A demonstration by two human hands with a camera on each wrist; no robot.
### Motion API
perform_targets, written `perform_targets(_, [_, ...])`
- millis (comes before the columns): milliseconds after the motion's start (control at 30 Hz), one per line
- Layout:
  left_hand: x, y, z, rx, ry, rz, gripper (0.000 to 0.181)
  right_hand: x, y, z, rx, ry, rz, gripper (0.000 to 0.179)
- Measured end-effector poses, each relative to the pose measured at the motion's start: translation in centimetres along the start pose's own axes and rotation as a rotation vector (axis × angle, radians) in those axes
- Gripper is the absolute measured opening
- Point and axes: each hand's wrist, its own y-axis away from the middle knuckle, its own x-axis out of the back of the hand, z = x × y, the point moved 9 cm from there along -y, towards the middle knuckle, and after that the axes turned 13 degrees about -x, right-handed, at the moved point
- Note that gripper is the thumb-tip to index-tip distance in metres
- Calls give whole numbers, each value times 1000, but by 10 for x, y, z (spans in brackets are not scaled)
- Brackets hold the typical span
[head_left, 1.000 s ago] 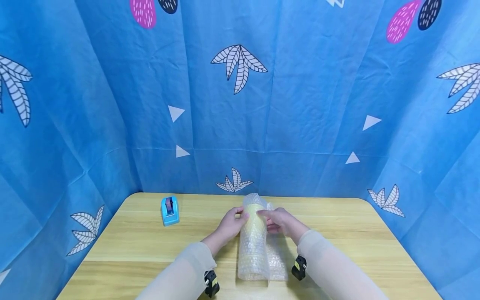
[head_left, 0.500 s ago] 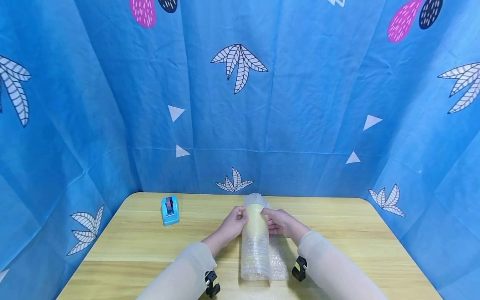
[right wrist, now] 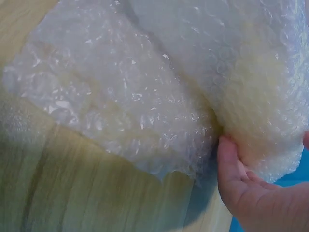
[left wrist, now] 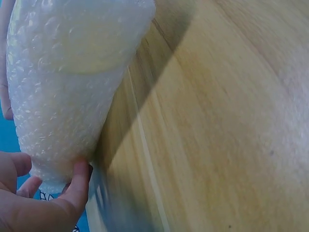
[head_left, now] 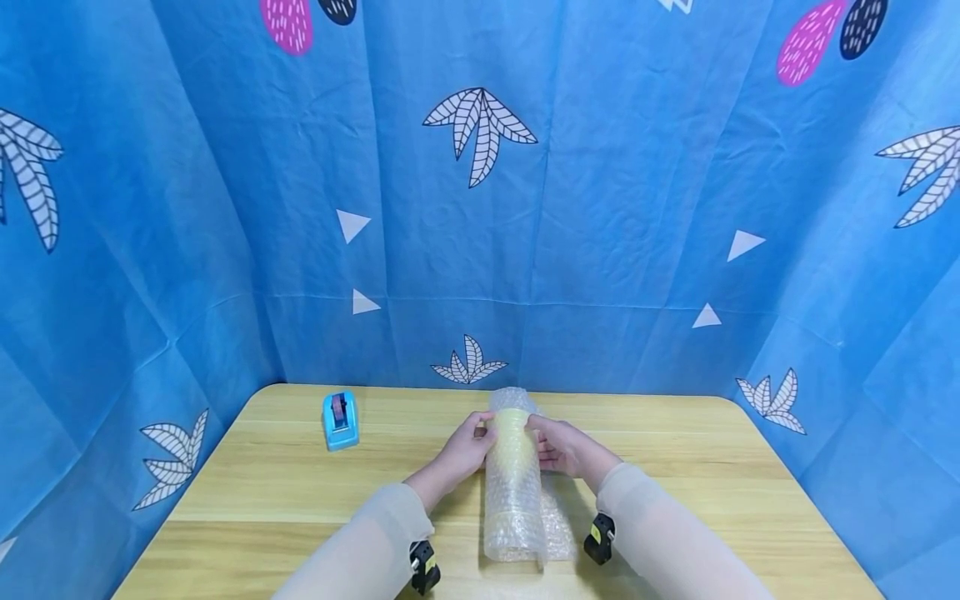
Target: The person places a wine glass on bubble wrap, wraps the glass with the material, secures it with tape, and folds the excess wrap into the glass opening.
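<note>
A bubble-wrap roll (head_left: 513,492) lies lengthwise on the table, with a pale yellow thing showing through its layers. My left hand (head_left: 463,447) grips its left side near the far end, thumb on top. From the right, my right hand (head_left: 567,447) holds the same end, thumb against the upper surface. A loose flap of bubble wrap (right wrist: 111,96) spreads flat from the right of the roll in the right wrist view. In the left wrist view, fingers (left wrist: 79,181) curl under the wrapped end. The inner thing's kind is hidden by the wrap.
On the wooden table (head_left: 300,483), a blue tape dispenser (head_left: 341,422) stands at the back left. A blue patterned curtain (head_left: 600,208) hangs behind the table and along both sides.
The bubble-wrap roll has turned and shifted slightly to the right, taking up a little of the loose flap. Both hands stay around its far end; the tape dispenser has not moved.
</note>
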Motion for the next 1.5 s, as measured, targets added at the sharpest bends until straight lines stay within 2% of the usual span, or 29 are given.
perform_targets(233, [2,-2,2,-44,-80,-8,43,-1,-3,2,-2,-44,-10,23])
perform_targets(400, [3,-1,9,-66,-131,-20,43,-3,-2,3,0,-66,-47,23])
perform_targets(500, [3,0,11,-63,-114,-26,44,-1,-2,2,14,-65,-38,26])
perform_targets(733, [3,0,10,-29,-79,11,53,6,3,0,41,-60,2,55])
perform_targets(900, [3,0,6,-1,-89,38,53,8,4,0,43,-77,10,41])
perform_targets(1067, [3,-1,6,-3,-82,54,52,7,5,-3,62,-57,4,26])
perform_targets(1300, [2,0,9,-29,-67,70,51,5,5,-5,52,-14,-12,42])
perform_targets(1500, [-1,1,8,-7,-55,68,53,3,4,-3,42,-5,11,46])
